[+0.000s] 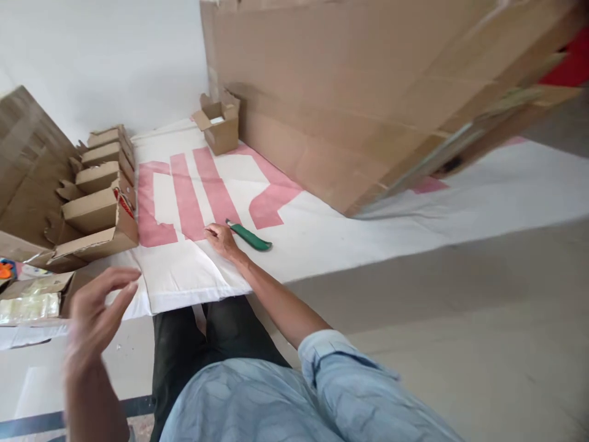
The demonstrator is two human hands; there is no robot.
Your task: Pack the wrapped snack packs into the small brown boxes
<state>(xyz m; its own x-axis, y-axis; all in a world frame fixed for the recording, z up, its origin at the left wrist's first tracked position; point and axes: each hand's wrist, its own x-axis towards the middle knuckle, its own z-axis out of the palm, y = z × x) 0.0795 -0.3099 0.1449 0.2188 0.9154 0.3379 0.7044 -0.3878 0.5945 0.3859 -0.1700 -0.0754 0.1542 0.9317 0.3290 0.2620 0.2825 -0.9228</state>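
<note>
My left hand [99, 313] is raised in front of the table's near edge, at the left. Its thumb and fingers are apart with nothing between them, and it is slightly blurred. My right hand [223, 240] rests on the white cloth [179, 270] with its fingers curled together; whatever they may hold is too small to make out. Just right of these fingers lies a green utility knife [251, 237], touched by neither hand. Large pink printed shapes [186, 196] run across the cloth beyond my right hand.
Several open cardboard boxes [92, 212] stand in a row at the left, beside a larger carton [32, 166]. A small open box [221, 129] sits at the back. One big carton [331, 104] fills the right side. A taped box [34, 298] lies at the near left.
</note>
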